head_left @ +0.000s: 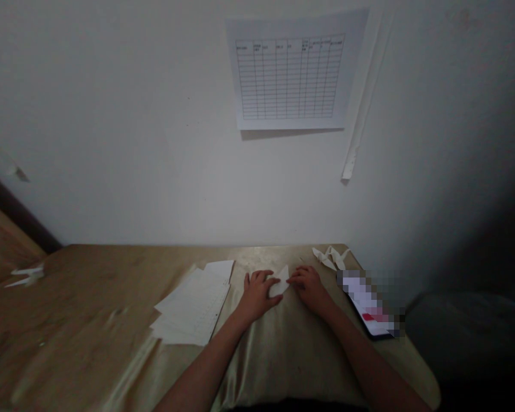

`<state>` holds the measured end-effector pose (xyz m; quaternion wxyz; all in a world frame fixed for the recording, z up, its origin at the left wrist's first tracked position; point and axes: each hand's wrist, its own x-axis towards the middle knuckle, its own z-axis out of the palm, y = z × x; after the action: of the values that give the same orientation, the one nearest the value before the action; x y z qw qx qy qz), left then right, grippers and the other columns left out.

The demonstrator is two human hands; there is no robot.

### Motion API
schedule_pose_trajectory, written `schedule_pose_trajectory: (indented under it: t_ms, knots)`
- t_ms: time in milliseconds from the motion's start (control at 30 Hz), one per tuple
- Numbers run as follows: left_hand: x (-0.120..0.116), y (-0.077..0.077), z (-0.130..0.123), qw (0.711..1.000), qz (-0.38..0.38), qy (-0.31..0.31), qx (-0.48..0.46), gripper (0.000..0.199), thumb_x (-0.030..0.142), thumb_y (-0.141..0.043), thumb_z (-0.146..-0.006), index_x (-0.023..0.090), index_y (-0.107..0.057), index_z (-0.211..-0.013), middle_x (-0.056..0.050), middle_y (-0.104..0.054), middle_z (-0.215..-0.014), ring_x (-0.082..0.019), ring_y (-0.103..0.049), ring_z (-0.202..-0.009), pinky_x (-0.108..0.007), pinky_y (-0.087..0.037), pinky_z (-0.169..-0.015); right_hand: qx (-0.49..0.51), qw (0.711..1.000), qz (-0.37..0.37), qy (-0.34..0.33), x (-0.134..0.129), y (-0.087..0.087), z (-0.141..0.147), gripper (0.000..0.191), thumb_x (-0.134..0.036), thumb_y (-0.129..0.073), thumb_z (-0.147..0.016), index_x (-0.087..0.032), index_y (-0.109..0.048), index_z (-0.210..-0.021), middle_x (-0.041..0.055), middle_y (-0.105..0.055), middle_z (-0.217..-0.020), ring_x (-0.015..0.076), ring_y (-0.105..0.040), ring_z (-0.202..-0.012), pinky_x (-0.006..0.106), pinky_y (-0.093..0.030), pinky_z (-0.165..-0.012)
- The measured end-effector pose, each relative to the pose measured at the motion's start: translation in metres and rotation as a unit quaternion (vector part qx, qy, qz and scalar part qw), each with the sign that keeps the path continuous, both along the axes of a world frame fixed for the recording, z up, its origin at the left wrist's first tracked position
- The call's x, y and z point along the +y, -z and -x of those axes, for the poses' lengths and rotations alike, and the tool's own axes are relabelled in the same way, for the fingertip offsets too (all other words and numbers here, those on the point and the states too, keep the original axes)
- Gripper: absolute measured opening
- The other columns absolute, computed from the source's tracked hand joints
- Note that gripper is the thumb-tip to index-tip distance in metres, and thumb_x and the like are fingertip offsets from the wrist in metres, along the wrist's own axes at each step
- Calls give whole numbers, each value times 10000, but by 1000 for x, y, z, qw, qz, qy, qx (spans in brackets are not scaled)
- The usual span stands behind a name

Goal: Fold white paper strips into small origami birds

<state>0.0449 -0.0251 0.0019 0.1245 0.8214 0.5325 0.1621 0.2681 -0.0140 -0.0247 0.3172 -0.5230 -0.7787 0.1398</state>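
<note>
Pale wall [154, 143] fills most of our view, w/ shade thickening toward the R. edge. Below it we've got our table [111, 309], under a shiny gold-brown cloth, rucked in folds near our side. Brown wooden furniture [4, 246] shows in part at far L. Up on the wall, approx. centre, hangs a printed sheet [289, 74] w/ a ruled grid; its text is too small for us to read. A whitish strip [364, 103] runs down the wall just R. of it. On the table, L. of our hands, lies a fanned pile of paper [193, 309], sheets overlapping. Near the R. edge lies a phone [364, 303], screen up & partly blurred out. Our L. hand [260, 294] sits approx. mid-table, thumb & index spread apart, both touching a small piece of white paper [278, 280]. Our R. hand [306, 284] is curled, fingertips drawn together at that piece's R. edge; can't tell if they're pinching it. Said piece lies betw. our two hands, one corner pointing wallward. Crumpled paper strips [332, 257] lie beyond the phone, nr. the back R. corner; more white scraps [28, 274] sit far L.
</note>
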Motion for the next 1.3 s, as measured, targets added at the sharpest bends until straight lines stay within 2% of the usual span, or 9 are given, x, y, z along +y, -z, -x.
schedule_pose_trajectory:
  t_ms: [167,300,367,500,700,900,1300]
  knots:
    - [1,1,3,1000,-7,6,7,451,252,-777,-888,391,-753,-1316,-72,-584,-1542,-346,-470,-1458,-694,-229,-1255,-12,1000,4,10,-1,-4,-1,326,-95,-677,-833,-277,-840,-1048,75,-772,-1165,273,-616,-1211,482,-431,-1140]
    - [3,2,7,1000,-4,13,8,431,236,-732,-915,435,-761,-1296,-59,-573,-1548,-343,-466,-1453,-716,-226,-1241,-32,999,1,-2,-3,-4,-3,400,-132,-718,-850,-288,-798,-1210,72,-716,-1391,290,-548,-1369,528,-351,-1214]
    - [5,3,8,1000,1,10,9,429,226,-721,-921,446,-763,-1287,-55,-570,-1552,-341,-460,-1463,-728,-207,-1243,-47,999,11,-11,-5,-4,-2,403,-177,-715,-889,-300,-771,-1268,66,-710,-1417,307,-500,-1438,589,-288,-1242]
    - [8,4,9,1000,-1,2,9,413,203,-704,-929,437,-781,-1260,-59,-581,-1541,-329,-465,-1465,-690,-233,-1248,-63,998,29,-10,-8,-7,-1,297,-223,-716,-915,-316,-804,-1182,64,-754,-1327,331,-497,-1443,668,-211,-1243]
    - [10,6,8,1000,-5,-4,2,322,339,-789,-917,439,-799,-1223,-60,-596,-1525,-343,-475,-1448,-690,-233,-1242,-58,998,10,0,-8,-7,2,194,-236,-763,-882,-325,-837,-1037,44,-785,-1195,325,-538,-1385,696,-163,-1254]
    - [12,10,7,1000,-6,-10,-9,235,379,-766,-952,443,-814,-1173,-38,-616,-1506,-329,-481,-1439,-701,-208,-1243,-54,998,-10,-14,-9,-6,6,195,-242,-786,-873,-327,-830,-1043,40,-781,-1242,315,-549,-1388,706,-139,-1272]
    - [9,3,6,1000,-9,-14,0,192,405,-761,-957,442,-829,-1133,-32,-626,-1501,-320,-497,-1431,-670,-230,-1248,-24,999,-7,-31,-12,-9,9,162,-212,-752,-877,-303,-823,-990,39,-803,-1170,299,-582,-1366,694,-102,-1283]
